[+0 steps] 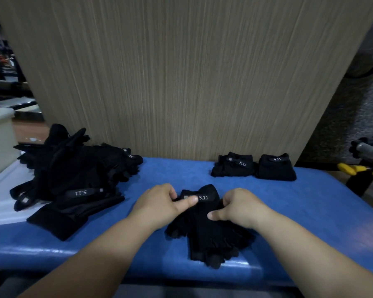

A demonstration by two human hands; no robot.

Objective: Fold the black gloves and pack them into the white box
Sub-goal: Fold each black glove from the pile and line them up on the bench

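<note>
The left grip (159,203) and right grip (239,208) are both pinching the far cuff of the black glove pair (205,233). Its long axis is running toward the person.

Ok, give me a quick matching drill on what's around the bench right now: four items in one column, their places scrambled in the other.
Items
1. loose glove pile
2. folded bundles
3. gloves being folded
4. yellow-handled tool

Places
A. far right, beyond the blue top
B. centre front, gripped by the left hand and right hand
C. left end of the blue top
D. back right, against the wood panel

Pairs: 1-C, 2-D, 3-B, 4-A
</note>
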